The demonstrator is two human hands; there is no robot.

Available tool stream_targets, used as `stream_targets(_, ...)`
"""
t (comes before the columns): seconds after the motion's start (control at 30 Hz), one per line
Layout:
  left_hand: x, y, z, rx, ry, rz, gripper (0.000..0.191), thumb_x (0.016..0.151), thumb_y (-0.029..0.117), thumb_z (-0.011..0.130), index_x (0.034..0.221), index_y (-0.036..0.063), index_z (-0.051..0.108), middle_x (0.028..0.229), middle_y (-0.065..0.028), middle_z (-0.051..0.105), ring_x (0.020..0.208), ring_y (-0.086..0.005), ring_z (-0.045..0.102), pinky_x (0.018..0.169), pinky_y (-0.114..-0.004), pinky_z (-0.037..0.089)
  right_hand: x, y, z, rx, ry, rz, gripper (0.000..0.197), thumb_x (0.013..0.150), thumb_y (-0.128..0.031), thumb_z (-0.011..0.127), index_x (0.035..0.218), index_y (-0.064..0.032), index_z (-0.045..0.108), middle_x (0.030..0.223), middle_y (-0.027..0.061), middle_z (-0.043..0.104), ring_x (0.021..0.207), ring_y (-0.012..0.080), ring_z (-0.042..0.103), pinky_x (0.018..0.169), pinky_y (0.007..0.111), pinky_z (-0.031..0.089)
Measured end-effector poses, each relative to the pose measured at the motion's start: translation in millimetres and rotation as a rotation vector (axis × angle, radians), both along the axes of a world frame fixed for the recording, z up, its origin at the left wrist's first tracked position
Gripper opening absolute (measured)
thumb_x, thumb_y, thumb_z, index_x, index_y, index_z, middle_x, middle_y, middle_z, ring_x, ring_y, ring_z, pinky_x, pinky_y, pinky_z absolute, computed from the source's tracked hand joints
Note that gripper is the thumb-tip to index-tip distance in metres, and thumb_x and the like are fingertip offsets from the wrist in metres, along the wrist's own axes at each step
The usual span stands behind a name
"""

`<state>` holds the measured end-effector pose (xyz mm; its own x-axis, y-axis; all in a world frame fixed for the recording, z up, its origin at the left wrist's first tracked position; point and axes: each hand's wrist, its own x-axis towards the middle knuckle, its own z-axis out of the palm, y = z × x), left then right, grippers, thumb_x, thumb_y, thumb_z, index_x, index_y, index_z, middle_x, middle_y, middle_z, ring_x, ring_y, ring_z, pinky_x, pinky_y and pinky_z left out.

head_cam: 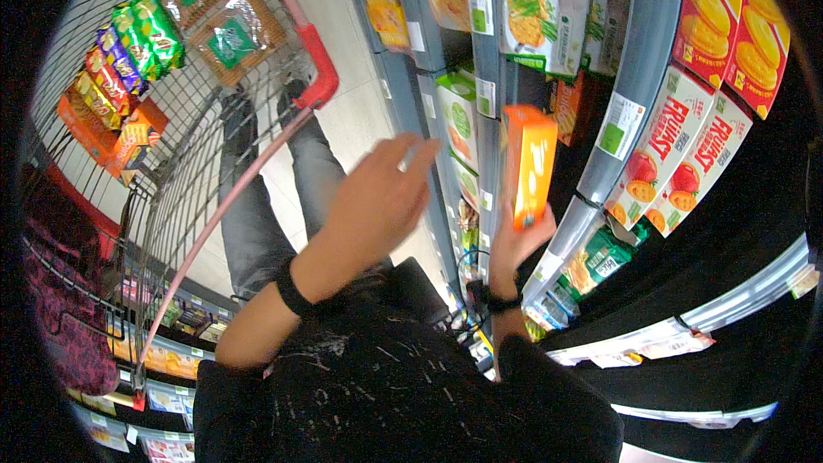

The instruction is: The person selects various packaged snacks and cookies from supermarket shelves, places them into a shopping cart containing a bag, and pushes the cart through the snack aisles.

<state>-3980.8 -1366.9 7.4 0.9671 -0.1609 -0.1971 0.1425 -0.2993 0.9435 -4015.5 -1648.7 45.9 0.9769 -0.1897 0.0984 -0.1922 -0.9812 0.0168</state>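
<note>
My right hand (531, 239) grips the lower end of an orange box (532, 164), which stands nearly upright beside the shelf front. My left hand (386, 196) is bare, blurred, with its fingers partly spread, between the cart and the shelf. Close to the left fingertips is a white and green box (459, 122) on the shelf. Beyond the held box, another orange pack (574, 110) sits in a dark shelf gap. Black bands circle both of my wrists.
The shopping cart (235, 196) at left carries clear-wrapped biscuit packs (239, 35), a green snack bag (146, 35) and orange boxes (141, 135). Grey shelf rails (601, 170) run along the right. Red biscuit boxes (707, 9) and white fruit-print boxes (662, 141) stand there.
</note>
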Motion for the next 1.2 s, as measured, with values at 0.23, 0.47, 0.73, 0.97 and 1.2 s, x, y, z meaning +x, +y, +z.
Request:
stream_targets(0.23, 13, 34, 48, -0.249, -0.083, 0.156, 0.076, 0.080, 0.031, 0.066, 0.140, 0.0074, 0.025, 0.137, -0.0279, 0.030, 0.120, -0.0444, 0.041, 0.098, -0.044, 0.040, 16, 84, 89, 0.435, 0.192, 0.220, 0.068, 0.072, -0.017, 0.074, 0.127, -0.0006, 0.036, 0.119, 0.0155, 0.038, 0.115, 0.0305, 0.038, 0.099, 0.042, 0.030)
stream_targets(0.47, -35, 156, 66, 0.033, -0.007, 0.519, 0.064, 0.078, 0.019, 0.066, 0.131, -0.0014, 0.035, 0.121, -0.0239, 0.045, 0.110, -0.0392, 0.049, 0.091, -0.040, 0.043, 117, 226, 101, 0.413, 0.446, 0.842, 0.063, 0.065, -0.019, 0.082, 0.117, -0.0018, 0.052, 0.110, 0.0155, 0.047, 0.105, 0.0310, 0.047, 0.092, 0.038, 0.038)
stream_targets(0.73, -152, 207, 49, 0.555, 0.287, 0.678, 0.040, 0.082, 0.009, 0.059, 0.120, -0.0015, 0.049, 0.112, -0.0213, 0.054, 0.102, -0.0384, 0.053, 0.085, -0.041, 0.045, 107, 425, -27, 0.377, 0.886, 1.545, 0.062, 0.064, -0.007, 0.072, 0.119, -0.0027, 0.044, 0.110, 0.0186, 0.047, 0.105, 0.0367, 0.046, 0.090, 0.042, 0.040)
stream_targets(0.97, -185, 202, 30, 0.340, 0.274, 0.701, 0.038, 0.080, 0.005, 0.060, 0.117, 0.0004, 0.052, 0.110, -0.0194, 0.055, 0.100, -0.0356, 0.055, 0.085, -0.041, 0.046, -1, 491, -185, 0.164, 1.005, 1.618, 0.061, 0.068, -0.014, 0.071, 0.121, -0.0047, 0.041, 0.106, 0.0155, 0.047, 0.103, 0.0340, 0.046, 0.082, 0.045, 0.045)
stream_targets(1.2, -202, 201, 13, 0.216, 0.322, 0.719, 0.032, 0.082, 0.005, 0.057, 0.114, 0.0010, 0.054, 0.102, -0.0181, 0.059, 0.092, -0.0352, 0.058, 0.080, -0.040, 0.048, -43, 488, -239, 0.225, 0.912, 1.590, 0.047, 0.077, -0.013, 0.059, 0.122, -0.0102, 0.047, 0.118, 0.0168, 0.045, 0.114, 0.0340, 0.044, 0.077, 0.044, 0.050)
